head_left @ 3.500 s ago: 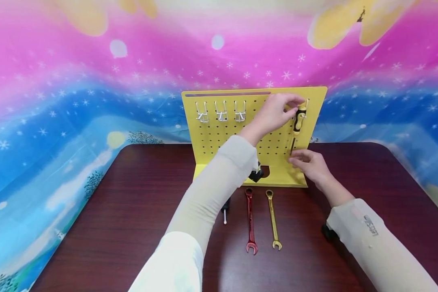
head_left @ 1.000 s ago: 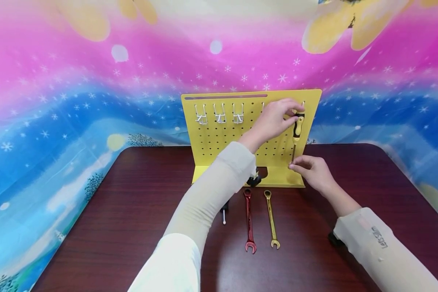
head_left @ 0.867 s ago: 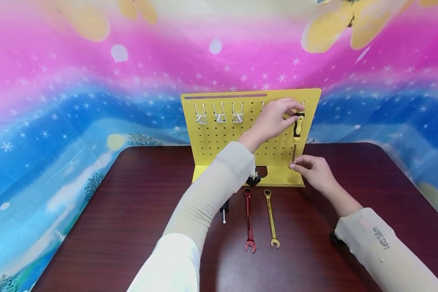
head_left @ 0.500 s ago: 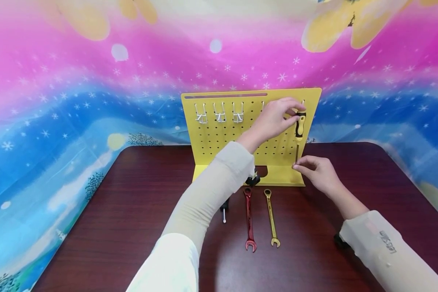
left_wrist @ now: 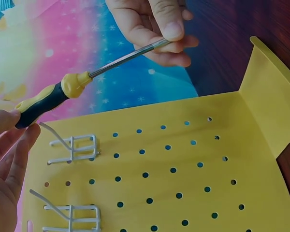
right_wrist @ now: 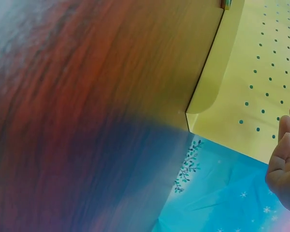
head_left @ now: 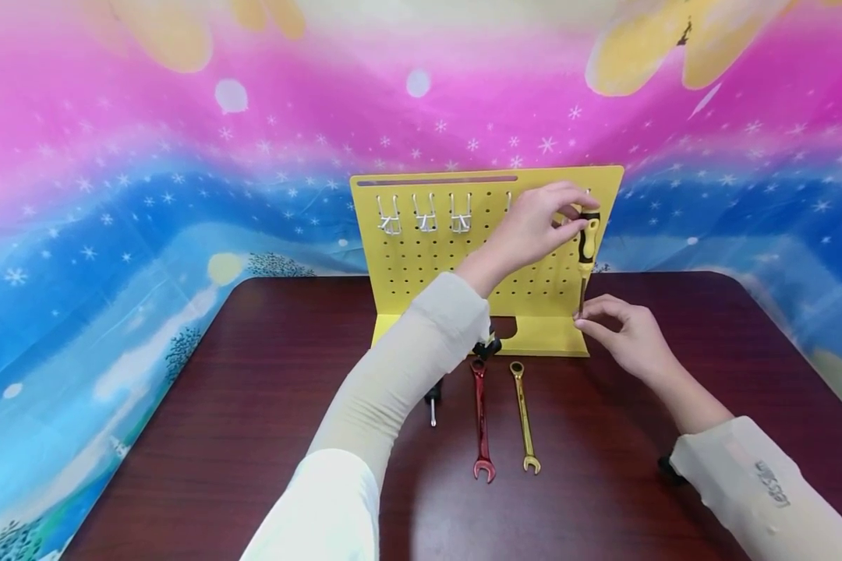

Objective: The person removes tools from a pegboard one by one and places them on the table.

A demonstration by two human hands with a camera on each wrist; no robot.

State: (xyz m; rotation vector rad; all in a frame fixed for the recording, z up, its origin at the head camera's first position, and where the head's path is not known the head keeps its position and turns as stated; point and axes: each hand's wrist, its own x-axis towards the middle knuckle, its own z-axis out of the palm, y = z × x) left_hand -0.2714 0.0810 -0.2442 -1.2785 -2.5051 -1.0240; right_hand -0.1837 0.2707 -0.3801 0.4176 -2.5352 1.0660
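A yellow-and-black screwdriver (head_left: pixel 589 240) hangs upright, tip down, in front of the right edge of the yellow pegboard (head_left: pixel 477 265). My left hand (head_left: pixel 529 230) pinches the butt of its handle between thumb and fingers, as the left wrist view also shows with the screwdriver (left_wrist: pixel 73 85). At the lower end, the thumb and fingers of my right hand (head_left: pixel 631 335) pinch the metal tip. White wire hooks (left_wrist: pixel 72 147) stick out from the board beside the handle. In the right wrist view only part of my right hand (right_wrist: pixel 285 169) shows, and the screwdriver is out of sight.
On the dark wooden table (head_left: pixel 288 389) lie a red wrench (head_left: pixel 482 425), a gold wrench (head_left: pixel 525 421) and a screwdriver (head_left: pixel 433 409) partly hidden by my left sleeve. More white hooks (head_left: pixel 424 214) sit on the board's left side. A patterned cloth hangs behind.
The screwdriver has come away from the right hook area, moving right and slightly down with both hands. My right hand's fingers have shifted right along with the tip.
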